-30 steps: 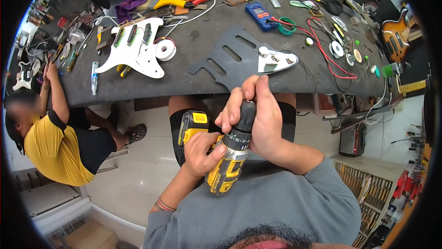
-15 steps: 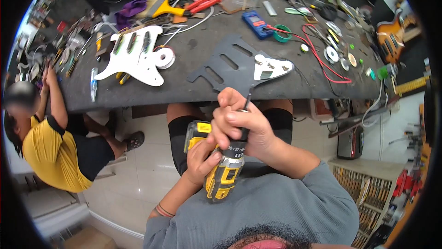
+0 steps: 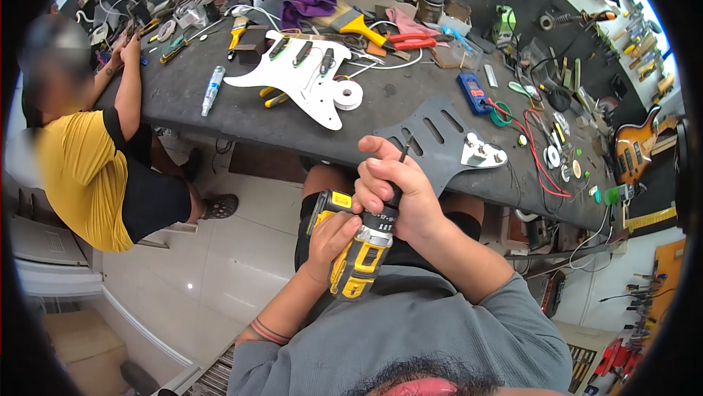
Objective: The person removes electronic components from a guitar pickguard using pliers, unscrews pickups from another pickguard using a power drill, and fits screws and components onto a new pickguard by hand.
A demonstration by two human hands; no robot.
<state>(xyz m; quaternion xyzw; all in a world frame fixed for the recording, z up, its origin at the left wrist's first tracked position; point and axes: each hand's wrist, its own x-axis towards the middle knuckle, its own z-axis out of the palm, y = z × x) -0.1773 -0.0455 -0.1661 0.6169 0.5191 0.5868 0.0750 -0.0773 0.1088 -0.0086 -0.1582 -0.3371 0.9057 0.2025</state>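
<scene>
A yellow and black cordless drill (image 3: 359, 257) is held over my lap, its chuck pointing up and away from me. My left hand (image 3: 333, 242) is wrapped round its grip, above the battery (image 3: 329, 209). My right hand (image 3: 410, 195) closes round the black chuck, index finger raised, and a thin dark bit (image 3: 406, 147) sticks up past the fingers. Just beyond, a dark grey pickguard (image 3: 432, 136) with a white control section (image 3: 483, 153) lies at the bench's front edge. Farther left lies a white pickguard (image 3: 300, 74) with three black pickups.
On the bench (image 3: 183, 114) are a clear tube (image 3: 212, 91), a solder roll (image 3: 347, 94), a blue multimeter (image 3: 473, 93), red leads, a brush (image 3: 359, 28) and red-handled pliers (image 3: 415, 42). A person in yellow (image 3: 80, 169) sits at the left. A sunburst guitar (image 3: 633, 147) stands at the right.
The view has swung left, so the bench items appear farther right. My right hand has shifted on the chuck, and the bit now shows above it.
</scene>
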